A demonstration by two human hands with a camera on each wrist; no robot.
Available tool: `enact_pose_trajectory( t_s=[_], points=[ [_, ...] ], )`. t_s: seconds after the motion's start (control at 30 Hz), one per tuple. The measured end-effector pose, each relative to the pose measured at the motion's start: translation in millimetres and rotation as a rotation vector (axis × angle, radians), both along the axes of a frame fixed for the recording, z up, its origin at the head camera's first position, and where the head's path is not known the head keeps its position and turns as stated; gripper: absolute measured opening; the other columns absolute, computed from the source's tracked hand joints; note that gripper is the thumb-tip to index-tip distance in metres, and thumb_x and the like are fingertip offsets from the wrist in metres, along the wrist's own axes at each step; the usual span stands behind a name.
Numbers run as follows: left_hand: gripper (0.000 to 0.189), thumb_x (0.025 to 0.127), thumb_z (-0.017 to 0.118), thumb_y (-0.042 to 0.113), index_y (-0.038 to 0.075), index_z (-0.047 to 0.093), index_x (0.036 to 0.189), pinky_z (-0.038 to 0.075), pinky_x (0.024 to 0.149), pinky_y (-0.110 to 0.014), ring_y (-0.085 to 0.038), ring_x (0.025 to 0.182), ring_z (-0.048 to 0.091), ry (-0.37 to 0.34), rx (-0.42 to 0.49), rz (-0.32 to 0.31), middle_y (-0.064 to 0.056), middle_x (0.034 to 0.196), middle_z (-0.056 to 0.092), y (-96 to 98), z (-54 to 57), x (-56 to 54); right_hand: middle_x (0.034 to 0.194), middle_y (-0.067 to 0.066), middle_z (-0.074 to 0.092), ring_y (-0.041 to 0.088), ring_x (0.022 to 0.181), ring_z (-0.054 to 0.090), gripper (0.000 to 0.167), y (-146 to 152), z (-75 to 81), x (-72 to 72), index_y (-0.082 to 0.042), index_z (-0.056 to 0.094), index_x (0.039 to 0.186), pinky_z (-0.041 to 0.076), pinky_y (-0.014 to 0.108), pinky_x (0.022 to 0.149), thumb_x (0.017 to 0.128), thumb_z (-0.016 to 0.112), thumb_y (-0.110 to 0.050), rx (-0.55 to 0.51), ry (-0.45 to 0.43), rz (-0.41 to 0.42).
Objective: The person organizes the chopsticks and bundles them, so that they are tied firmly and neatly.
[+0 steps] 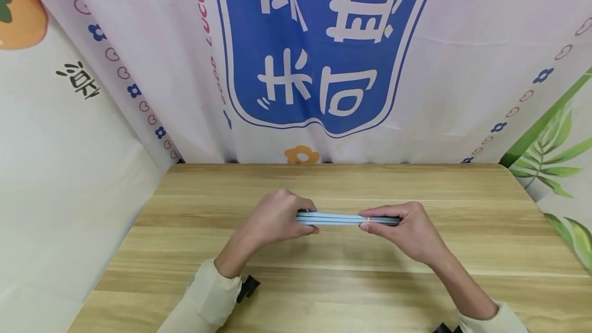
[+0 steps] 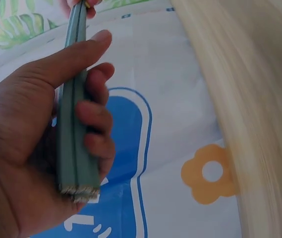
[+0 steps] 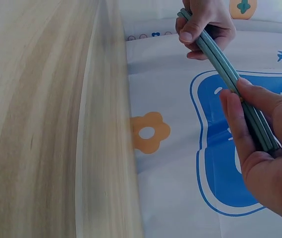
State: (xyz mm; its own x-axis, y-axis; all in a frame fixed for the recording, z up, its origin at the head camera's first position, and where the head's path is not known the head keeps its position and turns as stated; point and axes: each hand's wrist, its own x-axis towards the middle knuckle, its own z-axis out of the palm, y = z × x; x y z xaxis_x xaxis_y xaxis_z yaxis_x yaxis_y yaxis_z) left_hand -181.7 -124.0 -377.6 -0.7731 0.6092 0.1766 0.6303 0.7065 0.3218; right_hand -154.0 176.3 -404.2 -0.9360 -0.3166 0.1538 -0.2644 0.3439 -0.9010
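A bundle of light blue, square-ended chopsticks point(image 1: 335, 219) is held level above the wooden table, both hands on it. Around its left end my left hand point(image 1: 276, 220) curls its fingers and thumb; the blunt stick ends point(image 2: 79, 190) show beside the palm in the left wrist view. Toward the other end, which looks darker, my right hand point(image 1: 413, 233) pinches the bundle between thumb and fingers. A narrow yellow band point(image 1: 368, 219) goes round the sticks at the right fingertips. In the right wrist view the bundle point(image 3: 220, 62) slants between the two hands.
Below the hands lies a wood-grain tabletop point(image 1: 324, 292). A printed cloth point(image 1: 462, 66) with a blue emblem hangs at the table's far edge, and more cloth point(image 1: 69, 179) borders the left side. Black wrist mounts point(image 1: 248, 288) sit at the sleeves.
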Motion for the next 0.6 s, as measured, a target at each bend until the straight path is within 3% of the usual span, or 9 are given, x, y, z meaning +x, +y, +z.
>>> enact_pose_trajectory(
  t_s=[0.4,0.6],
  points=[
    [0.016,0.084,0.094,0.028,0.02,0.086,0.096,0.052,0.062,-0.018,0.002,0.066,0.063,0.061,0.044,0.015,0.008,0.089,0.082,-6.7,3.8,-2.8,0.113,0.009,0.083,0.009,0.09,0.079,0.031,7,4.8,-1.7,-0.011,0.083,0.119,0.063,0.026,0.076,0.091,0.088,-0.021,-0.002,-0.007,-0.02],
    [0.017,0.084,0.094,0.028,0.019,0.086,0.096,0.052,0.063,-0.017,0.003,0.065,0.061,0.091,0.059,0.024,0.008,0.089,0.082,-9.8,7.0,-2.8,0.105,0.007,0.081,0.013,0.086,0.078,0.019,13,7.7,-4.1,-0.011,0.082,0.112,0.064,0.03,0.076,0.093,0.085,-0.015,-0.012,0.024,-0.022]
  ],
)
